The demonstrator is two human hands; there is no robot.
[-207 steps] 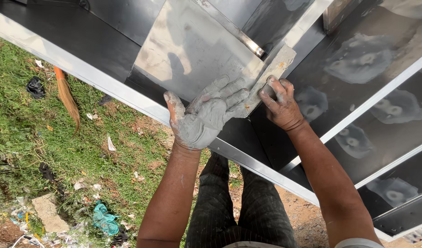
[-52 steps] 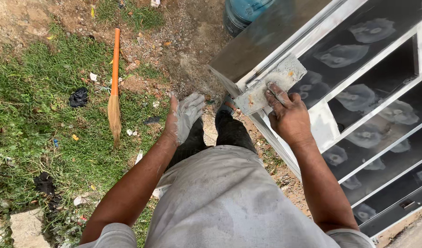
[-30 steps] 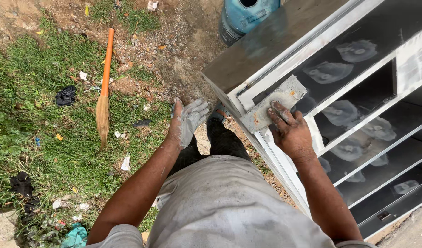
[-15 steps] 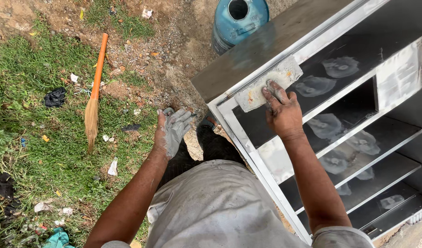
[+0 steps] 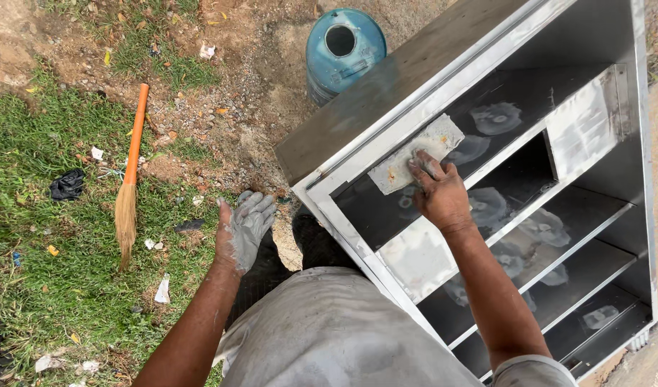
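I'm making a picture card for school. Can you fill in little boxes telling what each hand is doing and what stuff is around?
Place: outdoors, on grass and bare dirt
Right hand: presses a flat, putty-smeared scraper against the front frame of the cabinet
Left hand: open, coated in grey paste, holding nothing, hanging above the ground
Cabinet: dark metal, lying tilted, shelves inside with grey patches
Broom: orange handle, lying on the grass
Blue container: round, hole on top, standing beyond the cabinet
Litter: small scraps scattered in the grass

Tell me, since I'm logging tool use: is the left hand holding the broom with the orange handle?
No, the left hand hangs open and empty, while the broom lies apart on the grass.
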